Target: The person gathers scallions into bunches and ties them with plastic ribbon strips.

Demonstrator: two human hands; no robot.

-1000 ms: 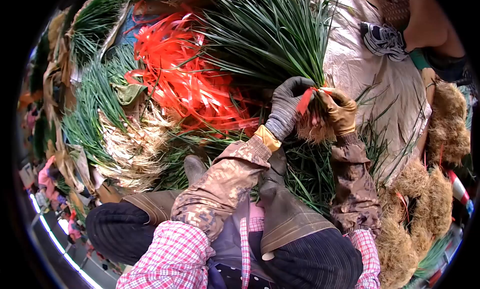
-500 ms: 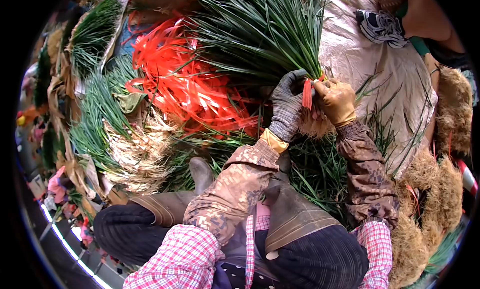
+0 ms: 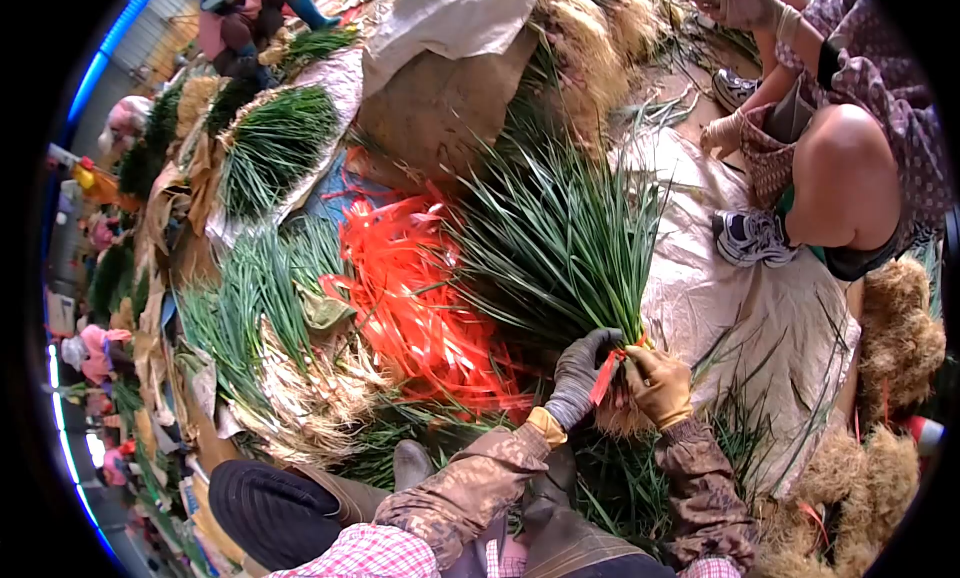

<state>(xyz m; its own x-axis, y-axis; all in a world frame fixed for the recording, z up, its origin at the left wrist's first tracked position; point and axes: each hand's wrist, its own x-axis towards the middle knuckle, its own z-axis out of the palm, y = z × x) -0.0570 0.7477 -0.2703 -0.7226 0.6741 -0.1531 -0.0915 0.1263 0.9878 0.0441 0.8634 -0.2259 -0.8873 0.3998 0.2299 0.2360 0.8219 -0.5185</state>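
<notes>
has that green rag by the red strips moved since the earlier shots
No. Judged against the red strips, the green rag still lies by their left edge; the whole view has shifted.

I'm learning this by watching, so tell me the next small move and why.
I'd draw the red strip snug: the left hand and right hand meet on it at the neck of the green bundle, and one end hangs loose. Fingers hide any knot.
</notes>
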